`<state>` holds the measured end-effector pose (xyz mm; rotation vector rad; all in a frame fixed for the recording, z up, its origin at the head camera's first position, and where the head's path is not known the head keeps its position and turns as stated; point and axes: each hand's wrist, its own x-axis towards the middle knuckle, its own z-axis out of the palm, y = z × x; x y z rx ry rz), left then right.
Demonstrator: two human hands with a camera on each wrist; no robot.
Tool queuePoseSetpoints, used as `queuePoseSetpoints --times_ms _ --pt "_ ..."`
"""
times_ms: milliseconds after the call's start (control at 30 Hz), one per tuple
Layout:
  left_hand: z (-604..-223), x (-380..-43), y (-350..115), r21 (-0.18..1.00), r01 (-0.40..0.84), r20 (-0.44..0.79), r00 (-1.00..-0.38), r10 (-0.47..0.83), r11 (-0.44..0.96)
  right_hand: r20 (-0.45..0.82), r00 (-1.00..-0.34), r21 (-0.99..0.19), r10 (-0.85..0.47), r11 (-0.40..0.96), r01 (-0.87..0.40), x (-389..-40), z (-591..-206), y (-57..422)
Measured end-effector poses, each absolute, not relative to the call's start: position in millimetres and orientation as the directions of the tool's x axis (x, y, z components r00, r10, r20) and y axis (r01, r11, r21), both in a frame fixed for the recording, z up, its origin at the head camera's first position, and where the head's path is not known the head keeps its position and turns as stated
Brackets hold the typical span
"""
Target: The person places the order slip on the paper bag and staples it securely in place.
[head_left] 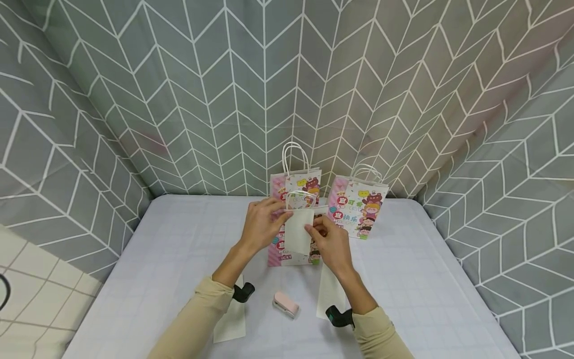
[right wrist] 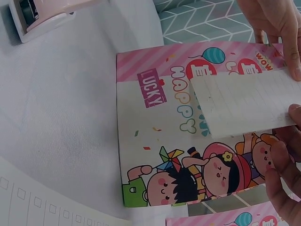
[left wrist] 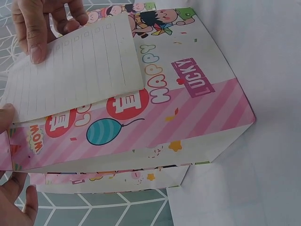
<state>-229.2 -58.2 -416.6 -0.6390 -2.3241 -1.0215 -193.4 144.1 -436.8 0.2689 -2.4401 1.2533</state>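
Observation:
A small lined paper slip [head_left: 298, 234] lies flat against the front of a pink-and-white cartoon paper bag [head_left: 278, 254], near its top edge. My left hand [head_left: 263, 223] pinches the slip and the bag's top together at the left corner, thumb in front; in the left wrist view its thumb [left wrist: 5, 117] shows on the slip's corner. My right hand [head_left: 332, 244] pinches the slip's right side between thumb and fingers. Printed lines and a row of small boxes show on the slip [left wrist: 80, 70]. The right hand's inner fingers are partly hidden.
A similar bag [head_left: 314, 175] with white handles stands behind the held one; another [head_left: 356, 207] stands to its right. On the table lie a pink stapler [head_left: 285, 304], a paper strip [head_left: 331, 294] under the right forearm, and a paper [head_left: 230, 324] by the left forearm.

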Motion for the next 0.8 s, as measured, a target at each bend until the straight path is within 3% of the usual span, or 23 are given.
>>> queuePoseSetpoints --times_ms 800 --pt "-415.8 -228.8 -57.0 0.514 0.579 0.615 -0.763 0.199 0.633 0.421 -0.907 -0.75 0.03 0.574 -0.329 -190.3 -440.9 150.8"
